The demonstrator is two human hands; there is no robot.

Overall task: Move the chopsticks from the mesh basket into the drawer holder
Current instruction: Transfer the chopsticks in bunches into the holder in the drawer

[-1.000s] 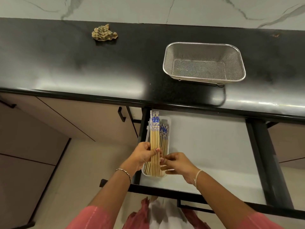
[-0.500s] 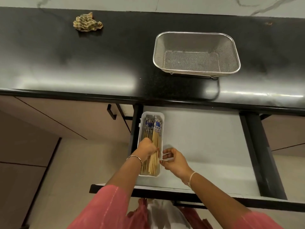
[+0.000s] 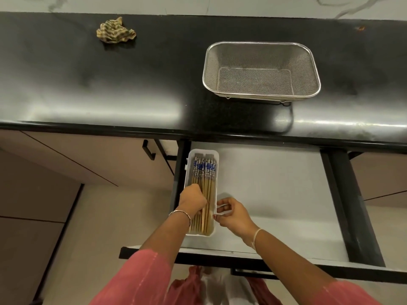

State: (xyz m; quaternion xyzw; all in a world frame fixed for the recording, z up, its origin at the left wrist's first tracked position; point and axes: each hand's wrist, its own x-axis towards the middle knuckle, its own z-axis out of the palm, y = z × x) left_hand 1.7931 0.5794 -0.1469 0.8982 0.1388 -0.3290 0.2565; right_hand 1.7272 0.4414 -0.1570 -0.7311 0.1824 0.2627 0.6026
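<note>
Several wooden chopsticks [image 3: 204, 175] with blue-and-white patterned tops lie lengthwise in the white holder [image 3: 189, 164] at the left end of the open drawer [image 3: 275, 190]. My left hand [image 3: 192, 200] rests curled on the chopsticks' lower half, fingers closed around some of them. My right hand [image 3: 231, 213] pinches the holder's right rim near its front end. The steel mesh basket [image 3: 261, 70] stands on the black counter, and nothing lies in it.
A crumpled checked cloth [image 3: 115, 31] lies at the counter's back left. The black counter [image 3: 110, 84] overhangs the drawer's rear. The drawer's dark side rail [image 3: 350, 205] runs along the right. Closed cabinet fronts [image 3: 88, 159] with a black handle sit to the left.
The bundle that stuck up above the holder in my left hand now lies flat inside it. My right hand has shifted from the chopsticks to the holder's rim.
</note>
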